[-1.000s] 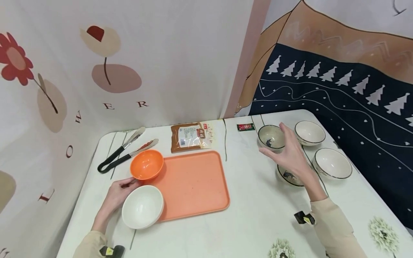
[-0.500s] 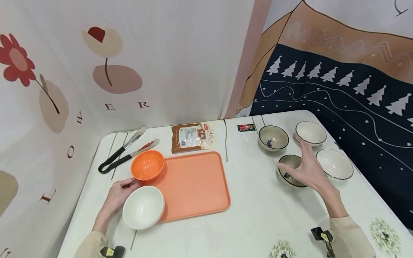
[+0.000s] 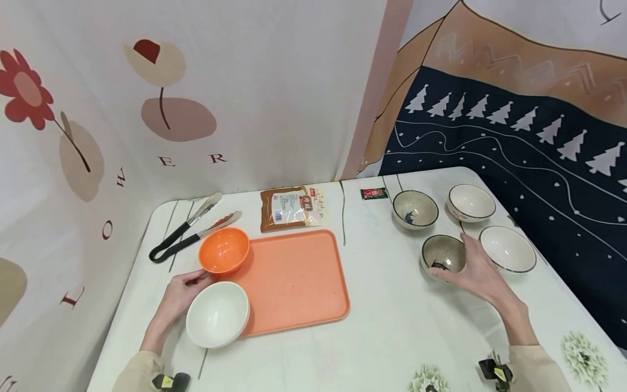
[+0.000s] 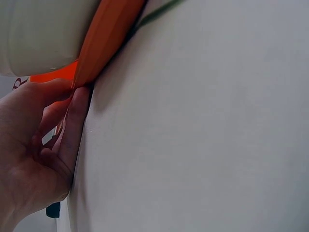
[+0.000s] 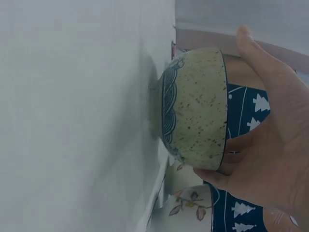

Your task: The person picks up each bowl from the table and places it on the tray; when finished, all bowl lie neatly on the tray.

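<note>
My left hand (image 3: 179, 298) pinches the left edge of the orange tray (image 3: 294, 283), between an orange bowl (image 3: 223, 250) and a white bowl (image 3: 217, 314). In the left wrist view, thumb and fingers of the hand (image 4: 36, 145) meet at the tray's rim (image 4: 108, 38). At the right, my right hand (image 3: 482, 275) is spread around a speckled grey bowl (image 3: 443, 251). The right wrist view shows fingers against the side of this bowl (image 5: 200, 106), while the thumb of the hand (image 5: 275, 130) stands apart from the rim.
Another speckled bowl (image 3: 415, 209) and two white bowls (image 3: 471, 202) (image 3: 507, 249) stand around the right hand. Black-handled tongs (image 3: 183, 239) lie back left, a brown and white packet (image 3: 290, 209) behind the tray, and a small red and green sachet (image 3: 374, 193) further right.
My right hand has moved from the back speckled bowl toward me, to the nearer speckled bowl, and its fingers have come against it. The left hand has stayed at the tray.
</note>
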### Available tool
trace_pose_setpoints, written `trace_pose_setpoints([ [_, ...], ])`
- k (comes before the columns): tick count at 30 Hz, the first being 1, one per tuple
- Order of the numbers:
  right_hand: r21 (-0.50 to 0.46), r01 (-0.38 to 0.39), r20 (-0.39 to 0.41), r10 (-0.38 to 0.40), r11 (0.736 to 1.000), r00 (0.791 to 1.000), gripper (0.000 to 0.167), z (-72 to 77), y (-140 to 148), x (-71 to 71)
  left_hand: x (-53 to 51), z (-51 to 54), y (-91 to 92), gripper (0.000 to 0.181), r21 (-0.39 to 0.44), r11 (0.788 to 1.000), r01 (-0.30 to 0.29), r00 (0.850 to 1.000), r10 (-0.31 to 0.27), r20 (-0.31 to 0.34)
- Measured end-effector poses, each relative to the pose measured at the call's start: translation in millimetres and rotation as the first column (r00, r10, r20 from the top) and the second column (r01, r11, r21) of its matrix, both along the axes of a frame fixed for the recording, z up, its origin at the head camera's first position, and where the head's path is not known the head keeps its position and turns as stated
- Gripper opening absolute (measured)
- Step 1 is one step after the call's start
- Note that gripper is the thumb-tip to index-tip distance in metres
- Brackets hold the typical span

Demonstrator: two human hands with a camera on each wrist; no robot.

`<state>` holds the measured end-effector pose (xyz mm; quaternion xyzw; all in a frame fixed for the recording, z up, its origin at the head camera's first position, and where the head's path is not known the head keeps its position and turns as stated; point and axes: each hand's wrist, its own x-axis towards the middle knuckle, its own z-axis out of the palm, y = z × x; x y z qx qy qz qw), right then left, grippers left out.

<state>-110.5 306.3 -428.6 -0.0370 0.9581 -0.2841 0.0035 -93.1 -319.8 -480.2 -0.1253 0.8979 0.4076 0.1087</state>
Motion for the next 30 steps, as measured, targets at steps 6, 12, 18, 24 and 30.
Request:
trace_pose_setpoints([
  [6,0.024,-0.009,0.058,0.008,1.000,0.998,0.131,-5.6,5.0,4.1,-0.3,-0.5,-0.5,0.061,-0.003,1.000,0.009,1.000,-0.009,-0.009],
  [12,0.015,-0.015,0.047,0.014,1.000,0.999,0.133,-9.0,8.0,6.8,0.1,-1.7,-1.1,0.061,-0.007,1.000,0.010,1.000,-0.010,-0.020],
  [18,-0.020,0.037,0.009,-0.037,0.999,0.999,0.128,-14.6,10.7,8.5,0.4,-1.8,0.4,0.056,-0.013,1.000,0.003,0.999,-0.004,-0.038],
  [24,-0.036,0.080,-0.036,-0.082,0.996,0.996,0.122,-20.5,12.3,8.7,0.6,-1.8,1.4,0.054,-0.021,1.000,0.000,0.999,-0.001,-0.044],
  [30,-0.036,0.092,-0.092,-0.095,0.995,0.991,0.121,-16.1,8.1,8.0,1.8,-2.3,0.5,0.054,-0.024,1.000,0.004,0.998,-0.005,-0.056],
])
